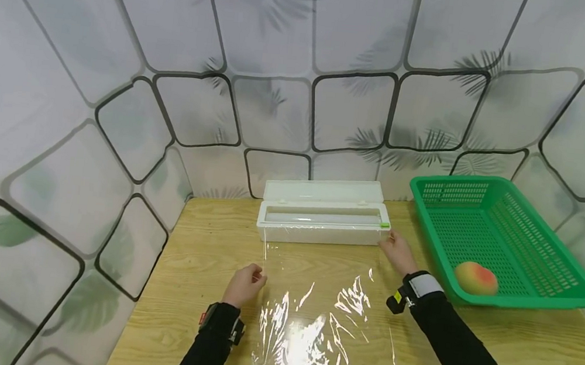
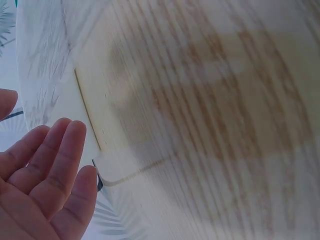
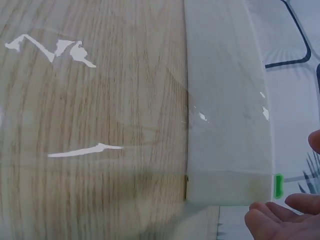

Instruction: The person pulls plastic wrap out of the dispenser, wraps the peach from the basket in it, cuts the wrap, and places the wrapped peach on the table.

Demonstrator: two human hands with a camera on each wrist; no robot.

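Observation:
A white cling film box [image 1: 321, 233] stands at the back of the table with its lid [image 1: 323, 191] tipped back and a roll inside. Clear cling film [image 1: 318, 326] spreads from it toward the front, wrinkled and shiny. By the film's left edge is my left hand [image 1: 244, 286]; its fingers [image 2: 70, 155] look relaxed, with the thumb apart, in the left wrist view. My right hand [image 1: 398, 252] is at the box's right end, fingertips [image 3: 257, 215] right at the corner below the green slider [image 3: 278, 186], thumb apart from them.
A green plastic basket [image 1: 557, 231] stands to the right, with a peach [image 1: 476, 278] in its near left corner. Behind the wooden table [image 1: 179, 312] hangs a patterned cloth [image 1: 273, 110], close to the back of the box.

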